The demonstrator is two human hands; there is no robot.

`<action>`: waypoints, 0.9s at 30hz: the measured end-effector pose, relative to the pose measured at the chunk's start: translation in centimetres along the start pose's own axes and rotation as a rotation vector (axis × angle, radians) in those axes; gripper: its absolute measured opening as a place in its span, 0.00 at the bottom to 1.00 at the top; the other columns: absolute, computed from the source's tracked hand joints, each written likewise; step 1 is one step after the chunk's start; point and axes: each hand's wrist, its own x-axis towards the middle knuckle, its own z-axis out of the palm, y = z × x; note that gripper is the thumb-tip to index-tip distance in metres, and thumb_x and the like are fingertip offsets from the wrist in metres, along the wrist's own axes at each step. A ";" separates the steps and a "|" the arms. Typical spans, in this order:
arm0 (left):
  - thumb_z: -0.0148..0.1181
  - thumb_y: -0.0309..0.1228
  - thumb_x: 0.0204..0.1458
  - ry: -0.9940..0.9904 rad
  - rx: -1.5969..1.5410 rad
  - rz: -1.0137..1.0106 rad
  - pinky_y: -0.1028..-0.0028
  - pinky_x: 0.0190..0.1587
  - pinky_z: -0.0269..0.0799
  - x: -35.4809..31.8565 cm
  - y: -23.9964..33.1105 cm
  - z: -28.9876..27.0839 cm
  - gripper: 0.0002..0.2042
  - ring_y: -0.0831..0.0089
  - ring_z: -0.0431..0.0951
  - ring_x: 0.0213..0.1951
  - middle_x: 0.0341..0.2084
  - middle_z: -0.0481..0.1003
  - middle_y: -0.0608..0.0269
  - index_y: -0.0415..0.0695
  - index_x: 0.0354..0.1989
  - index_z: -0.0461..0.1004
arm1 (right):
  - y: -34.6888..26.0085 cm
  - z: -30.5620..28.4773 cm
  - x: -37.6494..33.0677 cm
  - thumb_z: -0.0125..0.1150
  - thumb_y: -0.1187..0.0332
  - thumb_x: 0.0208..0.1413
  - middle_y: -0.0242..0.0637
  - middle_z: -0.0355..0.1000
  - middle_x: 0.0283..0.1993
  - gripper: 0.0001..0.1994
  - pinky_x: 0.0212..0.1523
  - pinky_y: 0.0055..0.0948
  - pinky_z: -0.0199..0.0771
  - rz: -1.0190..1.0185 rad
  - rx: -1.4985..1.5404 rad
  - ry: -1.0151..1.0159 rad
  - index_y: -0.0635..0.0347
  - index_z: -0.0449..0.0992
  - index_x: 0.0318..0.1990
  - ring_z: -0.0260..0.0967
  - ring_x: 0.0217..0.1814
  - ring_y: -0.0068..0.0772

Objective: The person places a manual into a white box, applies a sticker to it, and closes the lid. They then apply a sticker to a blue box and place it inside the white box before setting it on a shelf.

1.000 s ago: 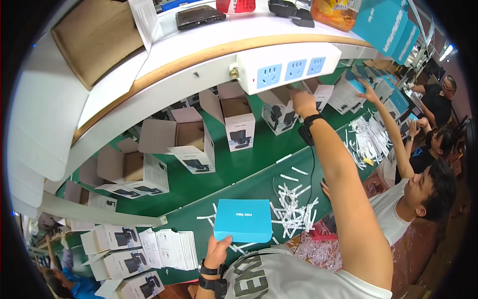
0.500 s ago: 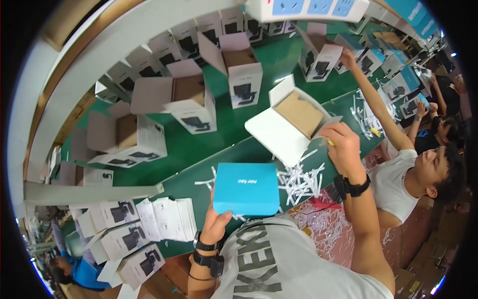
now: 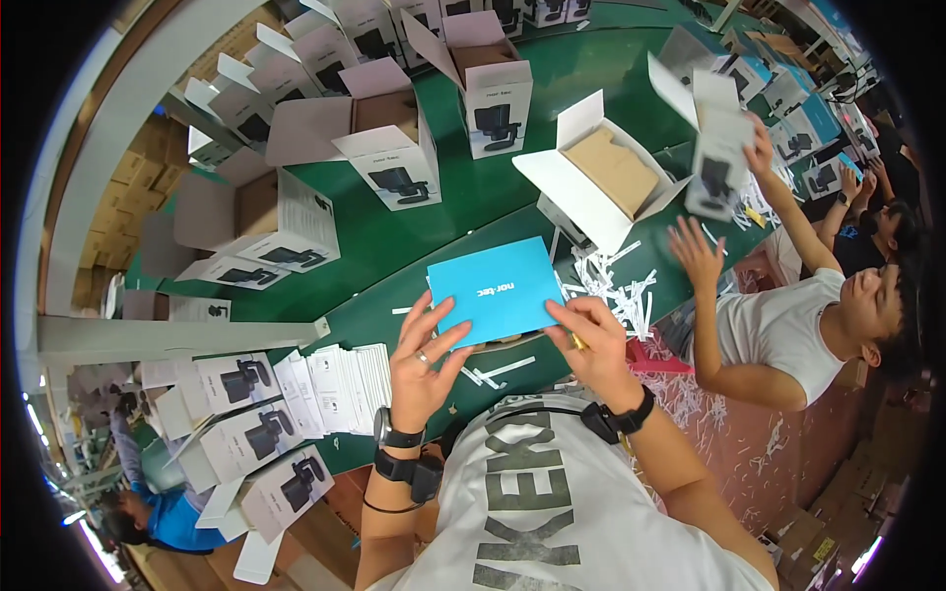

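A bright blue flat box [image 3: 496, 292] is held level between my two hands in front of my chest. My left hand [image 3: 422, 362] grips its left end, thumb and fingers spread over the top face and edge. At the right end, my right hand [image 3: 598, 353] pinches the corner, with a small yellow object [image 3: 578, 342] tucked against its fingers; its kind is unclear. Beyond the blue box stands an open white carton [image 3: 554, 183], flaps spread, with a brown cardboard insert [image 3: 609, 169] inside.
White paper strips [image 3: 616, 286] lie beside the open carton. Several open printed cartons [image 3: 399, 177] line the green table [image 3: 473, 212]. A stack of white leaflets [image 3: 350, 389] sits at left. At right, a co-worker's hand [image 3: 759, 148] holds a pale carton [image 3: 717, 153].
My right hand has moved from the open carton to the blue box, which both hands now hold. The blue box has tilted and risen slightly. The co-worker has lifted a carton nearer.
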 end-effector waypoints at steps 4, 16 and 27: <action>0.77 0.23 0.46 0.035 0.152 0.177 0.52 0.69 0.69 -0.4 -0.9 0.2 0.29 0.45 0.64 0.73 0.69 0.71 0.59 0.54 0.61 0.81 | 0.9 -0.2 -0.4 0.81 0.76 0.46 0.36 0.71 0.43 0.28 0.32 0.23 0.71 -0.090 -0.004 0.017 0.55 0.84 0.58 0.70 0.33 0.27; 0.69 0.52 0.55 -0.289 0.551 0.180 0.40 0.75 0.52 5.6 5.2 0.7 0.39 0.37 0.54 0.76 0.75 0.59 0.46 0.47 0.73 0.67 | 0.4 0.6 0.8 0.75 0.78 0.48 0.46 0.77 0.62 0.24 0.33 0.29 0.82 -0.260 -0.177 -0.117 0.57 0.84 0.55 0.81 0.38 0.36; 0.67 0.56 0.54 -0.397 0.697 0.250 0.38 0.75 0.46 4.7 3.5 1.5 0.44 0.28 0.49 0.75 0.75 0.52 0.32 0.52 0.78 0.61 | 0.4 0.7 -0.6 0.74 0.75 0.50 0.42 0.81 0.60 0.21 0.33 0.29 0.83 -0.254 -0.057 -0.140 0.59 0.84 0.55 0.84 0.38 0.38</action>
